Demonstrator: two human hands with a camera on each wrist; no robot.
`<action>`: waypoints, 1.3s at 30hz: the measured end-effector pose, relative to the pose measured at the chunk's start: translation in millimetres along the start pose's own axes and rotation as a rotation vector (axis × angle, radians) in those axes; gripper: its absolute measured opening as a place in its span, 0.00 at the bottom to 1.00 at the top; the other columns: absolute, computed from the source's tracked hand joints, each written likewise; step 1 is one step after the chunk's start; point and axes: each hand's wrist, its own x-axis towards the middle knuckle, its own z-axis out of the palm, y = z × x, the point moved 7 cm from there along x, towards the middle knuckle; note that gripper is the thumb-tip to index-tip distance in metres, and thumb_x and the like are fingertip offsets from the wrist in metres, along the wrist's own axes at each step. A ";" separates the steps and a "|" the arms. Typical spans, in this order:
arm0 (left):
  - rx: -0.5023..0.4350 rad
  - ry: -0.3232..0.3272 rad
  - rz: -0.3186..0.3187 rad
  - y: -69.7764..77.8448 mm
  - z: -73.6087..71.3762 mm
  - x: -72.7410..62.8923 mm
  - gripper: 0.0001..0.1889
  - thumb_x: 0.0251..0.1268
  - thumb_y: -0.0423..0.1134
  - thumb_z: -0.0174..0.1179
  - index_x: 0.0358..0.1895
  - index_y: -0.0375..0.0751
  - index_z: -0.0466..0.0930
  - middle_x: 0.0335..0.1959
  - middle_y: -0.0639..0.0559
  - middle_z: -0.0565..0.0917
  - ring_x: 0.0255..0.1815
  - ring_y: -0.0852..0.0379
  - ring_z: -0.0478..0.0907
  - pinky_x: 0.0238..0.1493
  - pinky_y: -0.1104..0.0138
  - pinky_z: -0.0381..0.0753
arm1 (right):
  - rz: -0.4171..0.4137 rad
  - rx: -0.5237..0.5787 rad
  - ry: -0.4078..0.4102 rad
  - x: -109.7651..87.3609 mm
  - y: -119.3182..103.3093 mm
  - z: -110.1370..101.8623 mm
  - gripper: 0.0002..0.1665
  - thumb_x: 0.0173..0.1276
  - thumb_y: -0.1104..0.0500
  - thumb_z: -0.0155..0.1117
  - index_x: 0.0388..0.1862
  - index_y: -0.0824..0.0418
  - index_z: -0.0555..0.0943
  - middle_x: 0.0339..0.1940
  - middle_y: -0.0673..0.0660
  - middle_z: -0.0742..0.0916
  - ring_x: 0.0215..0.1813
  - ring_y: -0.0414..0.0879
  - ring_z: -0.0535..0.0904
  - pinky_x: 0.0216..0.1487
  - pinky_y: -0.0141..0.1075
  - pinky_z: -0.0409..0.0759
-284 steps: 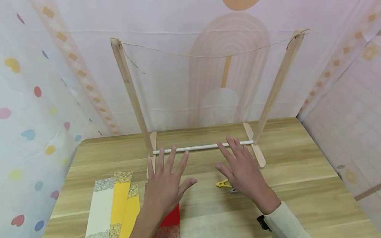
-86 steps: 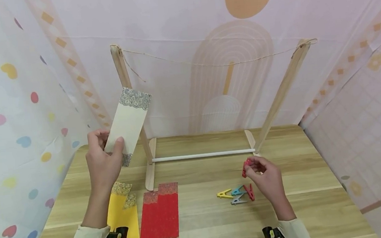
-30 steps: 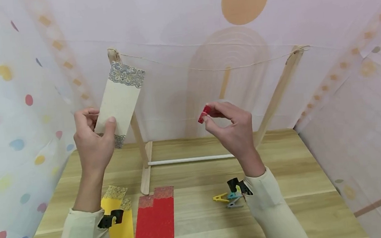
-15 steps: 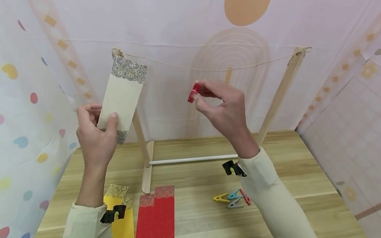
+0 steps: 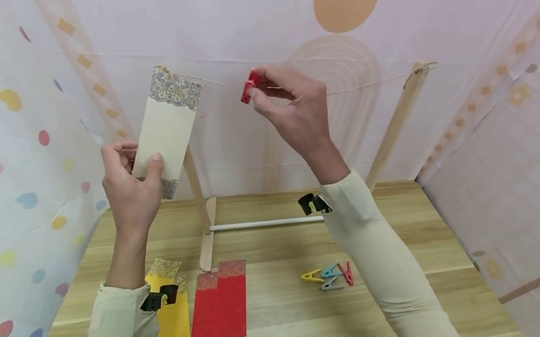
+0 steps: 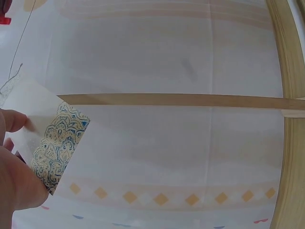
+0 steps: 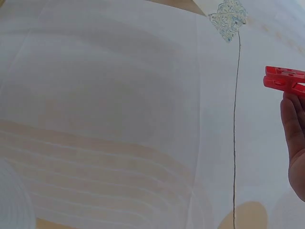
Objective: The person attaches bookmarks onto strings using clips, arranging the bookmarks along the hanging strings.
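Observation:
My left hand pinches the lower part of a cream card with patterned bands at both ends, thumb on its face. The card is raised and tilted, its top overlapping the left wooden post and the end of the string. Between thumb and fingers of my right hand is a red clothespin, held up just right of the card. In the right wrist view the clothespin sits beside the string, apart from it. The left wrist view shows the card's blue-patterned band close up.
The string runs between two upright posts joined low by a white rod. Yellow cards and red cards lie at the front left of the wooden table. Several clothespins lie to the right. A patterned curtain hangs behind.
Over the last second my right hand has carried the red clothespin up and left, toward the card and string. The card has risen slightly. Earlier, both hands were bare over the table.

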 end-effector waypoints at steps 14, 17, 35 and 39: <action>0.006 -0.007 -0.040 0.8 3.8 0.9 0.15 0.66 0.33 0.60 0.54 0.41 0.72 0.35 0.58 0.78 0.34 0.61 0.77 0.29 0.75 0.73 | 0.146 0.075 -0.101 37.7 7.5 24.9 0.09 0.67 0.70 0.65 0.44 0.72 0.88 0.38 0.62 0.90 0.41 0.44 0.87 0.49 0.33 0.83; 0.016 -0.011 -0.052 0.3 4.9 0.9 0.15 0.66 0.33 0.60 0.54 0.42 0.72 0.35 0.57 0.78 0.35 0.62 0.77 0.30 0.75 0.74 | 0.168 0.080 -0.124 42.3 9.4 31.1 0.10 0.67 0.70 0.64 0.45 0.72 0.87 0.38 0.62 0.90 0.41 0.42 0.87 0.49 0.32 0.83; 0.008 -0.010 -0.051 1.2 6.1 -3.4 0.15 0.66 0.32 0.61 0.54 0.41 0.72 0.35 0.57 0.78 0.36 0.62 0.77 0.30 0.75 0.74 | 0.342 0.142 -0.218 55.6 28.2 64.5 0.08 0.68 0.71 0.65 0.43 0.70 0.88 0.40 0.61 0.91 0.42 0.40 0.88 0.48 0.30 0.82; 0.007 -0.015 -0.061 -0.4 6.7 -4.0 0.15 0.67 0.33 0.61 0.54 0.40 0.72 0.35 0.57 0.78 0.36 0.61 0.78 0.29 0.75 0.74 | 0.377 0.152 -0.228 54.4 32.5 68.9 0.09 0.68 0.71 0.66 0.44 0.70 0.88 0.41 0.61 0.91 0.43 0.40 0.88 0.47 0.30 0.83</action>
